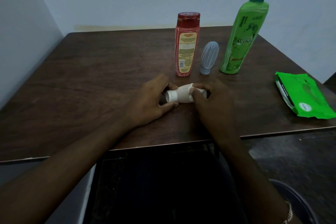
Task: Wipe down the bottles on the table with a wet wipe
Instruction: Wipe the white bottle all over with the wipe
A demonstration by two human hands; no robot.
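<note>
Fingers (170,104) of left hand (151,100) grip bottle (181,95); right hand (212,100) pinches wipe (191,85) round it, mid-wipe. Next, probably turn bottle to reach its underside.

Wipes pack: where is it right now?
Head view: the green wipes pack lies flat near the right edge of the table, right of the green pump bottle, apart from the left hand and right hand gripping the small white bottle.

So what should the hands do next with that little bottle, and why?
Probably slide the wipe toward the cap: the right hand presses it round the base of the small bottle, the left hand grips the cap end, and the middle looks uncovered.
</note>
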